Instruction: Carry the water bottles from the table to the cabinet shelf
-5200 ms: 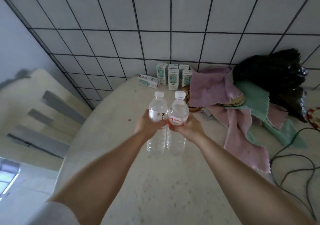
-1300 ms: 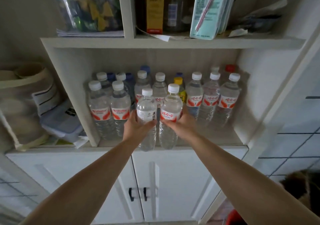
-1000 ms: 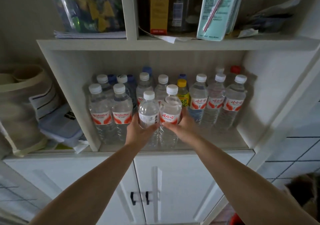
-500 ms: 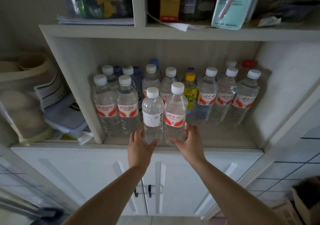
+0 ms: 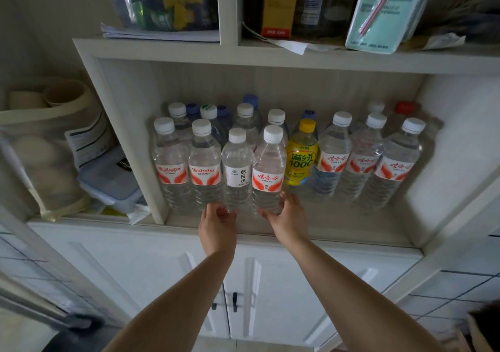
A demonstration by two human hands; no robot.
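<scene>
Two clear water bottles stand upright side by side at the front of the cabinet shelf [image 5: 338, 230]: one with a white label [image 5: 237, 170] and one with a red-and-white label [image 5: 268, 167]. My left hand [image 5: 217, 225] is just below the white-label bottle, its relaxed fingertips touching the base. The fingers of my right hand [image 5: 288, 221] rest against the base of the red-label bottle. Neither hand wraps around a bottle.
Several more water bottles fill the shelf behind and beside them, with a yellow drink bottle [image 5: 301, 156] to the right. White cabinet doors [image 5: 270, 297] lie below. A bag and a plastic box [image 5: 108, 181] sit left of the shelf. Boxes and papers crowd the upper shelf.
The two bottles were carried from the table and set down on the shelf. Both hands have let go of their labels and slid down to the bases.
</scene>
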